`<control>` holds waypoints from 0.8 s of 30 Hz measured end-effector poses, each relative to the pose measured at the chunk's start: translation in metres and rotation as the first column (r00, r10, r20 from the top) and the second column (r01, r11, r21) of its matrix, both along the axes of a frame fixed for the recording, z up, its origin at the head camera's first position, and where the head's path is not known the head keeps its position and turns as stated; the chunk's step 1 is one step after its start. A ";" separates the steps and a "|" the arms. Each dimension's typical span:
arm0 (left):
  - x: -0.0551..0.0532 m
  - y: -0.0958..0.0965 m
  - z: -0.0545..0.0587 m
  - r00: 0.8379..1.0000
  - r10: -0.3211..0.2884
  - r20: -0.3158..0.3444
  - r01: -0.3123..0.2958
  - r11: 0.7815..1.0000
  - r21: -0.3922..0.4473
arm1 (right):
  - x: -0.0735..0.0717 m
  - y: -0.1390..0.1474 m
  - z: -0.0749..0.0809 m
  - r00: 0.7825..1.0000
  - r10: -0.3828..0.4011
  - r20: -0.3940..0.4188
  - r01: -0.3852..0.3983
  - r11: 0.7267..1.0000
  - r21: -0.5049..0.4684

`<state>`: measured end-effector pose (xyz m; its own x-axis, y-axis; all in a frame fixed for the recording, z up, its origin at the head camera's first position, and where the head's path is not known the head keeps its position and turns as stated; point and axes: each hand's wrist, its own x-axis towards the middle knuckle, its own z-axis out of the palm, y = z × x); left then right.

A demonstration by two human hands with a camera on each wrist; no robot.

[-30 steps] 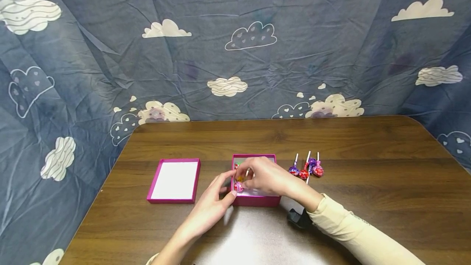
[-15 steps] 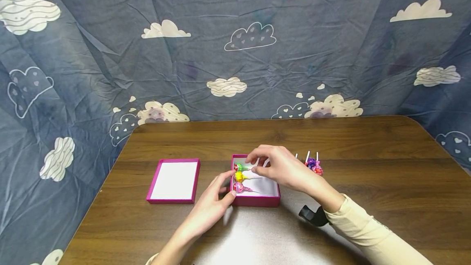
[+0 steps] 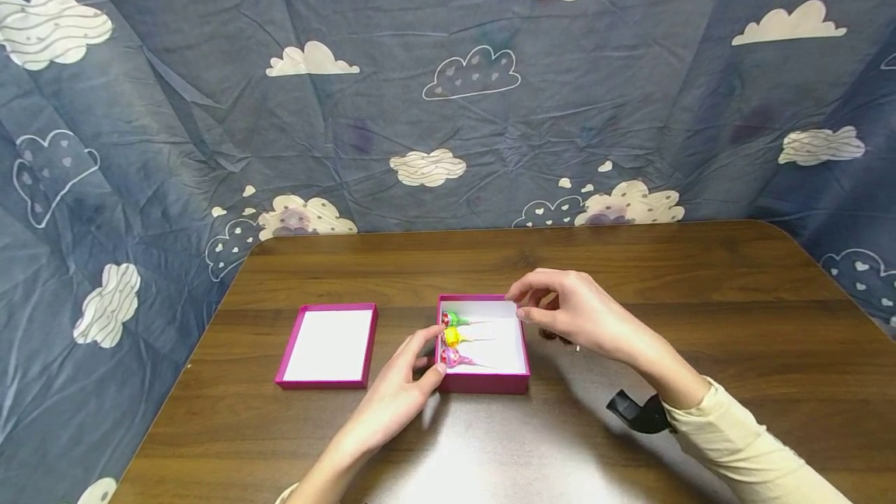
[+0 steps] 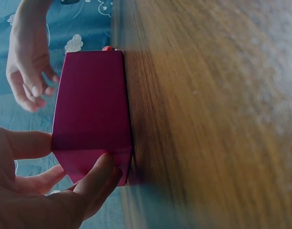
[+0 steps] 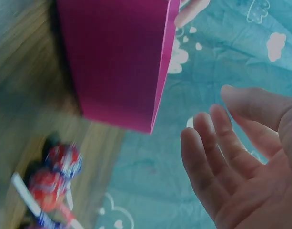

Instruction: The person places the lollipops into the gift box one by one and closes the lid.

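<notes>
A magenta box [image 3: 483, 384] with a white inside stands uncovered on the table. Three wrapped lollipops lie in it, heads against the left wall: a green one [image 3: 450, 320], a yellow one [image 3: 453, 337] and a pink one [image 3: 451, 357]. My left hand [image 3: 402, 376] holds the box at its left side, thumb and fingers around the corner in the left wrist view. My right hand [image 3: 577, 313] hovers over the box's right edge, fingers loosely bent; nothing is between them in the right wrist view [image 5: 246, 152]. Beyond the box there lie more lollipops [image 5: 48, 188], mostly hidden by that hand in the head view.
The magenta lid [image 3: 329, 344], white inside up, lies to the left of the box. A dark strap piece [image 3: 638, 412] hangs at the right wrist. Behind the brown wooden table [image 3: 392, 263] hangs a blue cloth [image 3: 364, 138] printed with clouds.
My right hand has let go of a lollipop in the box and moved right, out past its right edge. The three lollipops there are now uncovered. My left hand has stayed at the box.
</notes>
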<state>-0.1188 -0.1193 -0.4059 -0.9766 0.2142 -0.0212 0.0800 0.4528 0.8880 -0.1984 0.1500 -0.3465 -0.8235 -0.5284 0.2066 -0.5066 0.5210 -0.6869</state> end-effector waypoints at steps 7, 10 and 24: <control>0.000 0.000 -0.001 1.000 0.003 0.004 -0.003 1.000 -0.006 | -0.001 0.029 -0.003 0.999 -0.039 -0.017 0.040 0.999 0.035; 0.000 0.000 -0.001 1.000 0.004 0.004 -0.004 1.000 -0.007 | 0.000 0.039 -0.005 0.998 -0.057 -0.016 0.058 0.996 0.063; 0.000 0.000 -0.003 1.000 0.003 0.006 -0.003 1.000 0.009 | -0.003 0.068 -0.036 0.999 -0.028 0.018 0.025 0.986 0.162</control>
<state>-0.1191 -0.1189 -0.4085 -0.9772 0.2110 -0.0254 0.0729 0.4452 0.8925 -0.2017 0.2175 -0.3828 -0.8408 -0.5313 0.1037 -0.4782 0.6392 -0.6023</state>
